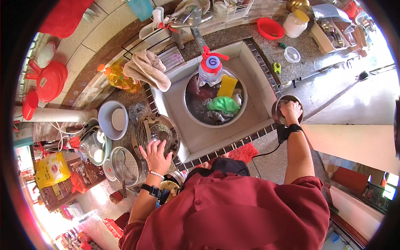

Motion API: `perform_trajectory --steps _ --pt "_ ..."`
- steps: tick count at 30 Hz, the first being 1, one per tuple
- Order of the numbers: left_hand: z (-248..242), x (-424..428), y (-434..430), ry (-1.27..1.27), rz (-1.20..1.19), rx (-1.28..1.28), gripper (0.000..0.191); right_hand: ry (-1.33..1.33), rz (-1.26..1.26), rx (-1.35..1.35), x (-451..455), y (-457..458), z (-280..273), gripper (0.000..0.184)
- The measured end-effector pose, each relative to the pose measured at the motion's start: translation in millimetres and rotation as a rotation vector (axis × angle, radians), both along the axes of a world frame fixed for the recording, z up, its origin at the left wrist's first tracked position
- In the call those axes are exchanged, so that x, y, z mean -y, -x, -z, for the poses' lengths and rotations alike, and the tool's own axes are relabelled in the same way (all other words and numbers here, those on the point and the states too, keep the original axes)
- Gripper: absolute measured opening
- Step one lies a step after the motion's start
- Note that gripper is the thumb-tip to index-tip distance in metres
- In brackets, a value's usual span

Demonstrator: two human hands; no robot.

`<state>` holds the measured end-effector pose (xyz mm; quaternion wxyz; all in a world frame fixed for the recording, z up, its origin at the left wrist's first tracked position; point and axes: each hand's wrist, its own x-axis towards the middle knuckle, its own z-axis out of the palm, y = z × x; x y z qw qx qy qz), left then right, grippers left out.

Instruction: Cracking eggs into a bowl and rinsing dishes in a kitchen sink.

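My left hand (157,160) is spread, its fingertips at the near rim of a clear glass bowl (161,134). That bowl sits on a round patterned tray (142,136) left of the sink. At the sink's right edge, my right hand (290,110) reaches into a small brown bowl (276,116); its fingertips are hidden inside, so a grip cannot be made out. A round metal basin (185,104) of dark water stands in the sink (253,120). In it are a yellow sponge (227,86), a green cloth or scrubber (223,104) and a plastic bottle (208,76) with red ribbon.
A tap (197,37) reaches over the basin. Left of the sink are a towel (145,68), an orange-yellow soap bottle (120,79), a grey-blue basin (103,120) and a strainer (132,168). On the right counter stand a red bowl (264,25) and a white jar (293,26).
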<state>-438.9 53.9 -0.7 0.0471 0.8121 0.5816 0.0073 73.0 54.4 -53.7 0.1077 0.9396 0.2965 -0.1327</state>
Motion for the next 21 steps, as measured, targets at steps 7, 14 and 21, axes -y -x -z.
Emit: perform_trajectory --steps 7,14,21 --pt "-36.0 -22.0 -38.6 -0.156 0.058 0.200 0.036 -0.114 -0.059 0.043 7.3 -3.6 15.9 0.038" --pt "-20.9 -42.7 -79.6 0.580 0.040 0.875 0.044 -1.007 0.324 -1.004 34.8 13.8 -9.8 0.037" --pt "-6.7 -33.2 -97.6 0.575 0.404 0.054 0.032 -0.899 0.221 -1.376 67.5 108.2 -28.9 0.031"
